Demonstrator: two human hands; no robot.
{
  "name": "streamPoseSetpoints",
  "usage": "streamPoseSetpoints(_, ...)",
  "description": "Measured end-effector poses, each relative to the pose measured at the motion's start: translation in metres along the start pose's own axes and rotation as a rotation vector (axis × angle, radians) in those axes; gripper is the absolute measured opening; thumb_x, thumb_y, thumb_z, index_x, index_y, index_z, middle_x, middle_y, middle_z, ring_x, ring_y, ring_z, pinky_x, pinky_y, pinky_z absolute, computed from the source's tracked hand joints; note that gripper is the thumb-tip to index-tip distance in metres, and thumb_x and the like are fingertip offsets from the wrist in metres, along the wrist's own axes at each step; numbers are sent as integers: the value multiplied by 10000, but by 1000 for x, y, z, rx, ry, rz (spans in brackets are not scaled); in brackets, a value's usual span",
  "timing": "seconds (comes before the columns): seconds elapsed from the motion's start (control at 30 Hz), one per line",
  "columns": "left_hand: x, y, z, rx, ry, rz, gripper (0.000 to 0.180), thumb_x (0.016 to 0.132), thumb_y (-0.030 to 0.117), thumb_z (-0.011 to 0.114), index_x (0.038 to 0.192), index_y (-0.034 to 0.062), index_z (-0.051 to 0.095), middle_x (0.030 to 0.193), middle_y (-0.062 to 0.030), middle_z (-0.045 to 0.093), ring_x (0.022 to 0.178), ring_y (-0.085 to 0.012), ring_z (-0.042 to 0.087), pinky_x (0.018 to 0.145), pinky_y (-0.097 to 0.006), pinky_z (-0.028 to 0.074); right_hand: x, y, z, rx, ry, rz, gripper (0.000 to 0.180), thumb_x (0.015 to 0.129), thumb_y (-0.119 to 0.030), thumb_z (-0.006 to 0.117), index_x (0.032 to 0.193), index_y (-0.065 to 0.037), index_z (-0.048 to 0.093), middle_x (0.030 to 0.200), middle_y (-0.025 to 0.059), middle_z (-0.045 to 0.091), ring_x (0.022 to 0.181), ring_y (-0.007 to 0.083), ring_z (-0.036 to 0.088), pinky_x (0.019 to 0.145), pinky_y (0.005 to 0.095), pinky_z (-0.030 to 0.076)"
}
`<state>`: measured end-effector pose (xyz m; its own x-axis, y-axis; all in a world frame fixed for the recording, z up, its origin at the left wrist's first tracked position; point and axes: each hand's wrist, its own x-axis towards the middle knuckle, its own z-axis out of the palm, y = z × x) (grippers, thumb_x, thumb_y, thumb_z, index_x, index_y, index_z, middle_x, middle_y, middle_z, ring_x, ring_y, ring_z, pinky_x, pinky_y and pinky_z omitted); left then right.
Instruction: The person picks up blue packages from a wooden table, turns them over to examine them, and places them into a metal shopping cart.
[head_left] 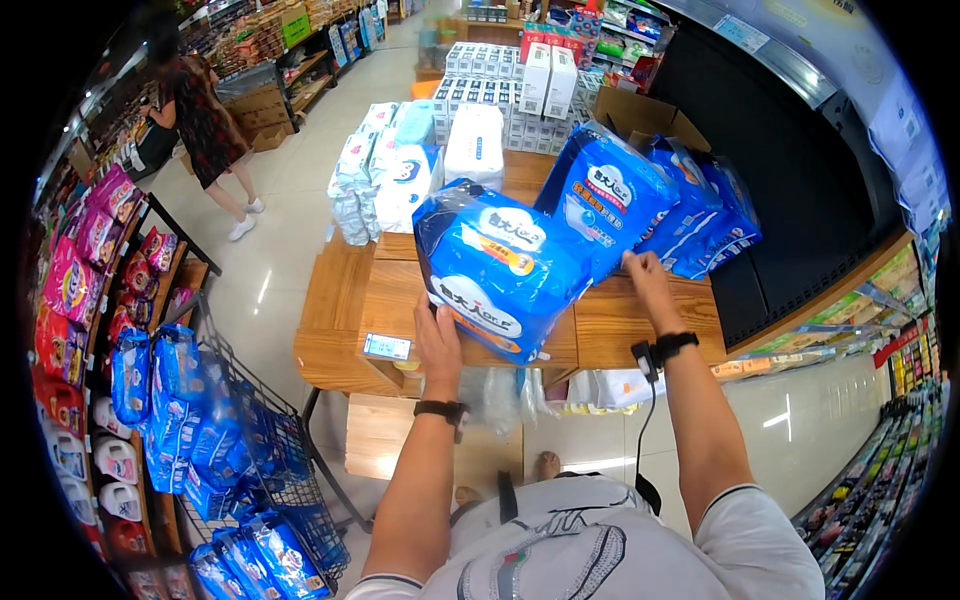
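Note:
A large blue plastic diaper pack [500,275] lies tilted across the wooden table's front. My left hand [437,338] is on its lower left side, fingers against the wrapper and partly hidden by it. Behind it to the right leans a second blue pack [605,195]. At that pack's lower right corner, my right hand [650,282] is closed with fingers curled, pinching the edge. More blue packs [700,215] stand to the right of it, close to an opened cardboard box [650,118].
The wooden table [335,320] carries white packs [405,185], stacked small white boxes [490,95] and a price tag [387,346]. A wire cart [290,440] with blue packs stands left, before shelves of detergent. Another person [205,120] stands far left. A black panel [800,150] borders the right.

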<state>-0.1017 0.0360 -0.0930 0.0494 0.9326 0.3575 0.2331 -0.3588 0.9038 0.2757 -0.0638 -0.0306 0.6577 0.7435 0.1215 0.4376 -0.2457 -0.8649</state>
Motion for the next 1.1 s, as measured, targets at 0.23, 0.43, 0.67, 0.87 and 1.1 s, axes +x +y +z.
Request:
streamPoseSetpoints(0.23,-2,-7,2,-32,47,-6,438,1075,281,446,1371,-37,498,1292,-264,582,1187,-431,563,1002,-458,441,-121,-86,59,225,-596,-154,1027,823,-306,852,1583,-50,209,1517,192,430,1413,317,413,1153,444,366)
streamPoseSetpoints(0.43,0,-12,1,-158,87,-13,395,1085,260,403,1285,-42,559,1212,-220,612,1116,-372,590,977,-426,449,-121,-86,64,384,-563,-79,1011,820,-214,850,1589,-70,210,1500,151,458,1396,280,437,1145,417,388)
streamPoseSetpoints(0.67,1,-17,-7,-155,-30,42,390,1088,223,376,1196,-41,641,1133,-206,628,1080,-352,585,958,-409,450,-116,-67,47,452,-566,71,883,902,-301,749,1600,-75,256,1499,161,471,1364,272,468,1128,407,397)
streamPoseSetpoints(0.87,1,-11,-7,-122,-80,66,453,1106,277,351,1255,-52,626,1226,-182,572,1172,-322,551,1050,-381,402,-108,-64,50,485,-541,185,721,954,-412,653,1544,-114,364,1451,99,522,1291,233,520,1084,394,431)
streamPoseSetpoints(1.1,2,-8,-9,-61,-78,112,453,1101,283,355,1255,-44,628,1211,-199,602,1157,-338,572,1031,-393,426,-106,-69,49,464,-551,233,705,954,-408,650,1534,-118,376,1439,99,536,1282,236,535,1080,393,439)
